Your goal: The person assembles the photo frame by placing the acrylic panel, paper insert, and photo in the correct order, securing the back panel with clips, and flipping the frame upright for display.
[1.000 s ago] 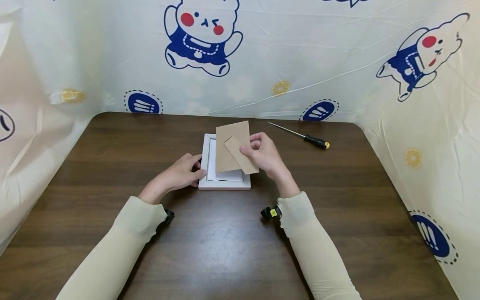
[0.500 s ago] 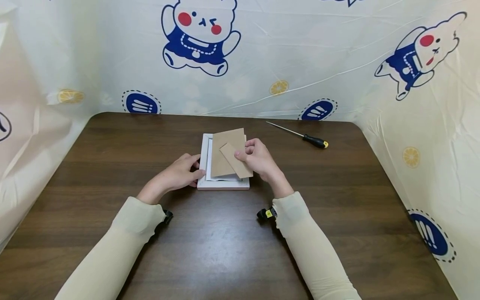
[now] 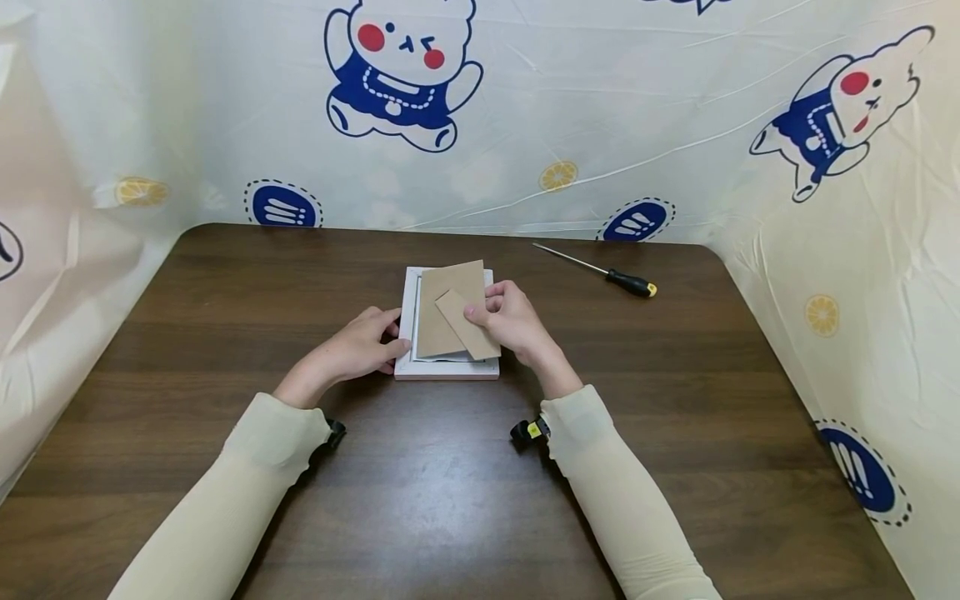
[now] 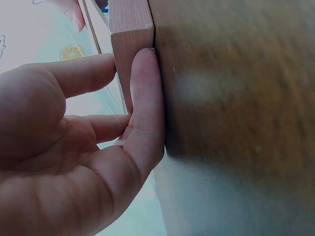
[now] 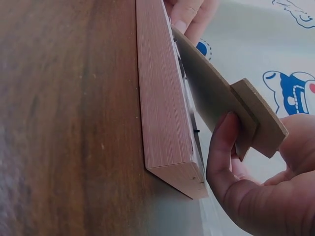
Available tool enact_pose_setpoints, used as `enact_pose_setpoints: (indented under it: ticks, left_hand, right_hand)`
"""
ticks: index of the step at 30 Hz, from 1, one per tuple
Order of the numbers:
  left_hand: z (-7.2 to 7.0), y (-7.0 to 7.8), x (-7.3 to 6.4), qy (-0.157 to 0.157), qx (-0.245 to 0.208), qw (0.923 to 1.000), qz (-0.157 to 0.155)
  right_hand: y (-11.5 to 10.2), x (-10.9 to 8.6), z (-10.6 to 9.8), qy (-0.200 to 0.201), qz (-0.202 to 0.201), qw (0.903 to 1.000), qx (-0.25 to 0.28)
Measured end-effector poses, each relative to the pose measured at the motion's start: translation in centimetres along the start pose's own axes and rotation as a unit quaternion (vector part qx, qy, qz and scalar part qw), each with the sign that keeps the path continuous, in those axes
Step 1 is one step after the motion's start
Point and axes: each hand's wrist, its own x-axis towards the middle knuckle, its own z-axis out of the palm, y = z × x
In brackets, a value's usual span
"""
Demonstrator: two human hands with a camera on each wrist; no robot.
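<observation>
A picture frame [image 3: 446, 373] lies back up on the table, its sides pinkish in the wrist views. My left hand [image 3: 352, 348] holds its left edge, thumb on the rim and a finger along the side [image 4: 133, 22]. Tilted over the recess is a brown backing board [image 3: 438, 287] with a stand flap [image 3: 462, 323] on it. My right hand [image 3: 517, 321] pinches the right side of board and flap. In the right wrist view, the board [image 5: 209, 81] has its far edge down near the frame and its near edge raised. White paper shows beneath it.
A screwdriver [image 3: 632, 283] with a black and yellow handle lies at the back right of the table [image 3: 225, 467]. Small dark tabs [image 5: 196, 131] stick out at the frame's inner edge. A printed curtain [image 3: 510, 100] stands behind the table.
My right hand has brought the backing board down and to the left over the frame, so more of the recess is covered. My left hand stays on the frame's left edge.
</observation>
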Motion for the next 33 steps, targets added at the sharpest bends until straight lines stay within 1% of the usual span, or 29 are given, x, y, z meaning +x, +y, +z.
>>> enact_pose_setpoints:
  ticks: [14,23,33]
  left_hand:
    - [-0.02,0.12,0.08,-0.003,-0.007,1.0000,0.002]
    - [-0.02,0.17,0.09,-0.003,-0.008,1.0000,0.005]
    - [0.02,0.20,0.08,-0.002,-0.008,1.0000,0.000]
  right_hand:
    - [-0.13,-0.07,0.09,-0.006,0.008,0.9999,-0.003]
    - [0.09,0.12,0.25,-0.001,0.013,0.9999,-0.006]
    - [0.27,0.23,0.32,-0.001,0.014,0.9998,-0.015]
